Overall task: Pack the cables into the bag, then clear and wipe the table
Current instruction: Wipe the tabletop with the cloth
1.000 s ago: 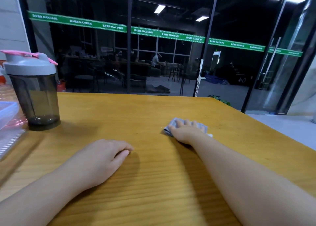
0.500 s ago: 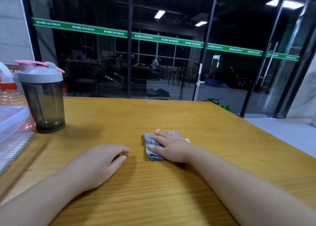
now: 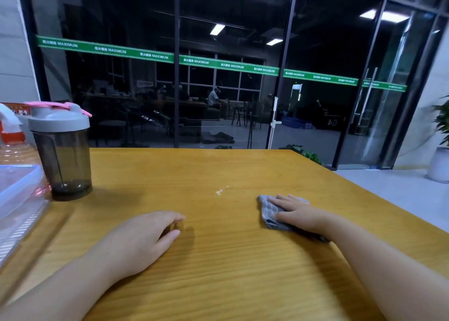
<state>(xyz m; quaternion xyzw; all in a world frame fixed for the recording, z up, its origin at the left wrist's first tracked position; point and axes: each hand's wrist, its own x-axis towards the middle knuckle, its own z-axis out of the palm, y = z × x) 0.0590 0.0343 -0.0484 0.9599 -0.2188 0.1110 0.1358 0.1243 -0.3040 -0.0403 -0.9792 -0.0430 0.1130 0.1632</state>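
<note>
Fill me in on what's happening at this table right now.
A person is wiping the wooden table. The right hand presses a grey cloth flat on the top, just right of a small whitish smear. The left hand rests on the wood, holding nothing. A dark shaker bottle, a spray bottle and a clear plastic box sit at the left edge.

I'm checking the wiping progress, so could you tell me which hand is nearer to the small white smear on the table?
Right. The right hand presses the cloth just right of the smear; the left hand rests nearer the person, to its left.
</note>
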